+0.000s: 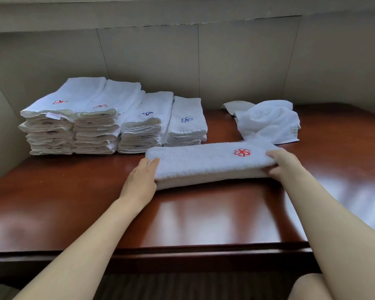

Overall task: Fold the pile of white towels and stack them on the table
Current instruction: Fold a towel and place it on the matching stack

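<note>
A white towel (206,162) folded into a long strip, with a red pinwheel logo near its right end, lies across the middle of the brown table (182,213). My left hand (142,176) grips its left end, thumb on top. My right hand (284,164) pinches its right end. Several stacks of folded white towels (108,118) with red and blue logos stand at the back left. A small pile of unfolded white towels (268,121) lies at the back right, just behind the strip.
A beige panelled wall (204,61) runs directly behind the table and along its left side. The table's dark front edge (160,254) is close to me, with striped carpet below it.
</note>
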